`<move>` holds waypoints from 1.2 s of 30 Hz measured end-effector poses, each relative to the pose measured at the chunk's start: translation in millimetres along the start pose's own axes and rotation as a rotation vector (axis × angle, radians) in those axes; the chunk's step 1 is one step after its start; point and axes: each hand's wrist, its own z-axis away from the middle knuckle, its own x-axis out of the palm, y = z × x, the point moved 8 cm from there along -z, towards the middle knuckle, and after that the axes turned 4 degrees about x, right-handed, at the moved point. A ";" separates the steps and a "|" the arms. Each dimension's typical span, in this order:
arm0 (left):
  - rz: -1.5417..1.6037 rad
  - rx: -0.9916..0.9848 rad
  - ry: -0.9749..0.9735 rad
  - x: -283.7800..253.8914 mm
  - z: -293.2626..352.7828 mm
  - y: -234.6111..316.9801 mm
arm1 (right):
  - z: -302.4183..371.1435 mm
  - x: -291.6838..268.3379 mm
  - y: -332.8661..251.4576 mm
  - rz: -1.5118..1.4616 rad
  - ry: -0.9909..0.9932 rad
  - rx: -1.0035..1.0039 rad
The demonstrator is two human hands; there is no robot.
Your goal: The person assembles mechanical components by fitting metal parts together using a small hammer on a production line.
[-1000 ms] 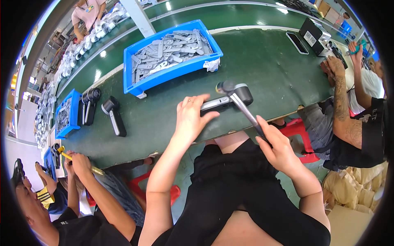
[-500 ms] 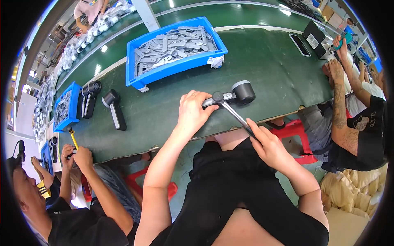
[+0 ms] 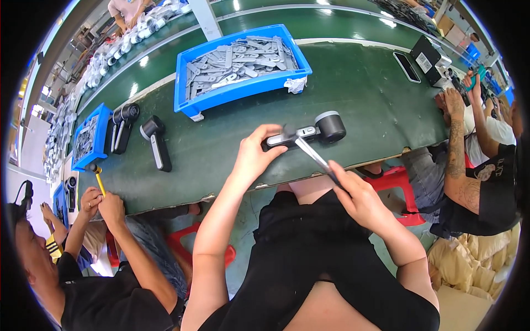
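Observation:
On the green table in front of me lies a black and grey handheld device with a round drum-shaped head at its right end. My left hand holds the left end of its handle between thumb and fingers. My right hand is closed around the dark grip of a hammer with a silver shaft. The hammer's dark head, slightly blurred, is over the device's handle; whether it touches cannot be seen. Two similar devices, one nearer and one farther left, lie on the table.
A blue bin of grey flat strips stands beyond my hands. A smaller blue bin sits at left, near a co-worker holding a yellow-handled hammer. A phone and a black box lie at right, beside another person's arms.
My left fingers have spread and shifted toward the handle's left end, uncovering more of its light strip. The hammer head has moved slightly left. The co-worker's hands at left have come together.

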 end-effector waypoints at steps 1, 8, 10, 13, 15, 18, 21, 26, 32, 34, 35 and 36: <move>-0.127 -0.114 -0.066 -4.2 0.1 -4.4 | -1.6 0.2 -0.7 -0.002 -0.003 -0.002; -0.339 0.090 -0.024 -7.7 -0.9 6.9 | -5.4 -1.8 -20.3 -0.050 0.116 -0.115; -0.338 0.085 -0.012 -9.6 0.1 9.9 | -10.6 11.3 -2.4 0.036 -0.098 0.094; -0.254 0.141 0.021 -9.4 -0.4 9.7 | -7.7 -1.3 -14.9 -0.045 0.049 -0.030; -0.268 0.129 0.026 -10.0 0.9 10.6 | -5.5 -2.5 -15.6 -0.026 0.069 -0.028; -0.359 0.048 -0.029 -6.8 0.1 8.5 | -5.5 14.4 2.6 0.084 -0.144 0.154; -0.272 0.072 -0.008 -6.8 -0.8 4.7 | -5.4 -2.1 -14.9 -0.030 0.056 -0.030; -0.304 0.045 -0.012 -7.8 0.2 -2.7 | -11.2 10.1 4.7 0.044 -0.083 0.077; -0.243 0.066 -0.018 -4.4 -2.6 3.4 | -6.7 12.8 -1.9 0.001 0.023 0.006; -0.297 0.026 -0.022 -5.5 -3.4 1.0 | -10.6 13.8 4.7 0.099 -0.047 0.080; -0.300 0.026 -0.018 -7.2 -4.1 -0.6 | -13.1 9.5 -1.6 0.097 -0.048 0.075; -0.270 0.029 -0.010 -8.8 -4.7 -2.7 | -16.0 2.6 -12.5 0.035 -0.003 0.025</move>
